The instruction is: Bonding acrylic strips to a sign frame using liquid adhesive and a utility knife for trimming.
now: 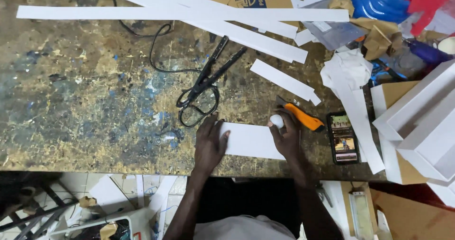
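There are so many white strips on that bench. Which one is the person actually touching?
The short, wide white piece at the bench's near edge, between the left hand and right hand. The long strips lie farther back, untouched.

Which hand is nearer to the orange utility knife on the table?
Right. The right hand rests on the white card piece just left of the orange utility knife, almost touching it. The left hand presses the card's far left end, well away from the knife.
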